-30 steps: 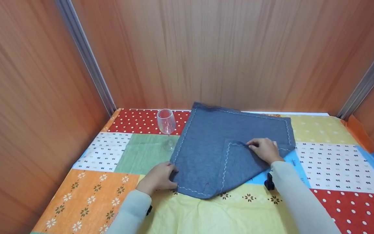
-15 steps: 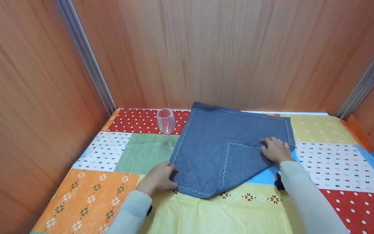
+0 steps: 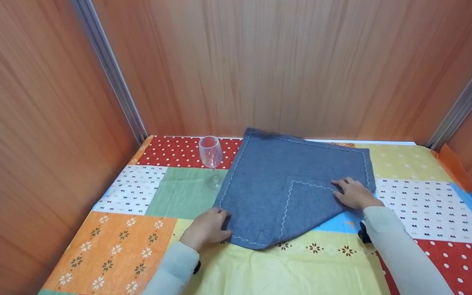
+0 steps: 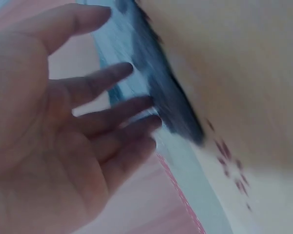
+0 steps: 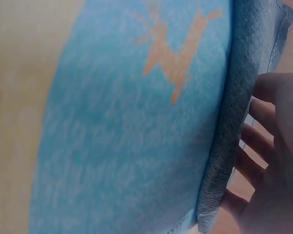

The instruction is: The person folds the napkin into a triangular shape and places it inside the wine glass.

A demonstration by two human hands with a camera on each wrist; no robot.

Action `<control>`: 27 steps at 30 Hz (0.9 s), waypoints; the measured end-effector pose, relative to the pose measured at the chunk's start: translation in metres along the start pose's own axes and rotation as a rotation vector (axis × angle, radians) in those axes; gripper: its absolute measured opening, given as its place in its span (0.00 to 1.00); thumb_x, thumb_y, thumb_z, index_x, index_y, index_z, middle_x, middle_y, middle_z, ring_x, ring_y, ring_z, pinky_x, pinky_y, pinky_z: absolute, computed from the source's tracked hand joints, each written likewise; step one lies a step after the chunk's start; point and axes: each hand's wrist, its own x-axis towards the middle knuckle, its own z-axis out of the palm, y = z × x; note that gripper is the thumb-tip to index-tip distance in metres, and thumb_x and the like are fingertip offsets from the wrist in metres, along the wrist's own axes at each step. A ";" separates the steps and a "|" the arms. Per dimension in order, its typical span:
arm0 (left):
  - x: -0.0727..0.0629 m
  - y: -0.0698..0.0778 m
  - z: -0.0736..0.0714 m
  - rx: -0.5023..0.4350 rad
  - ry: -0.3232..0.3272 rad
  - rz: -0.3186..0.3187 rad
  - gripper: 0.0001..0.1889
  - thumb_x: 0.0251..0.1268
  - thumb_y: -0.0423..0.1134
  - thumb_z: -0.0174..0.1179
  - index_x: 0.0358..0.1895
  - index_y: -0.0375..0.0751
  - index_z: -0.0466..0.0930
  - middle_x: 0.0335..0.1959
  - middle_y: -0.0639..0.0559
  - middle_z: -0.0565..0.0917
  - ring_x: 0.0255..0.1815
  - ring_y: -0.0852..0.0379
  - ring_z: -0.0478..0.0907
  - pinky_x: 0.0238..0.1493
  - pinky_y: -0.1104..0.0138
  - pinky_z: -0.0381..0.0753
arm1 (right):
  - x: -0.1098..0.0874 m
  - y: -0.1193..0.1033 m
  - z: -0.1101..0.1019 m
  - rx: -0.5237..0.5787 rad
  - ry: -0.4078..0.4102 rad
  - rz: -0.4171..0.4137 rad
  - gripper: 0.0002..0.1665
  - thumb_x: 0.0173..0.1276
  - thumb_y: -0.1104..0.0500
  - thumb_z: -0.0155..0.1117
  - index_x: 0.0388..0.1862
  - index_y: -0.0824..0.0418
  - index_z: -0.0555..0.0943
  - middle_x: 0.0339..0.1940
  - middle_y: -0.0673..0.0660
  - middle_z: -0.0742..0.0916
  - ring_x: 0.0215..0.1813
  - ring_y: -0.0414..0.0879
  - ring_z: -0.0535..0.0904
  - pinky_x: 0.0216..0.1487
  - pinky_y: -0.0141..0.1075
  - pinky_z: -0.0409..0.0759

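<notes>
A grey-blue cloth (image 3: pixel 256 184) with white stitching along its edges lies on the table, its near right part folded over on top. My left hand (image 3: pixel 205 228) is at the cloth's near left corner. In the left wrist view its fingers (image 4: pixel 119 114) are spread and fairly straight beside the cloth's edge, with no grip visible. My right hand (image 3: pixel 355 193) rests on the folded flap at the right, fingers relaxed. Its fingertips reach over the rolled fold (image 5: pixel 229 112) in the right wrist view; what they touch on the far side is partly hidden.
A clear wine glass (image 3: pixel 210 152) stands upright just left of the cloth, close to its edge. A patchwork tablecloth (image 3: pixel 125 250) covers the table. Wood-grain panels (image 3: pixel 277 69) rise at the back and both sides.
My right hand has slid to the right along the folded flap, off the stitched edge's middle, and its fingers have loosened. My left hand has shifted slightly right. The glass stays put.
</notes>
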 end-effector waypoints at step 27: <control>0.038 0.029 0.014 -0.048 -0.053 -0.097 0.50 0.59 0.68 0.64 0.78 0.41 0.58 0.76 0.24 0.50 0.76 0.25 0.43 0.68 0.36 0.59 | -0.058 0.003 0.003 -0.075 -0.010 0.029 0.32 0.77 0.48 0.55 0.69 0.70 0.69 0.61 0.75 0.71 0.59 0.75 0.66 0.51 0.72 0.69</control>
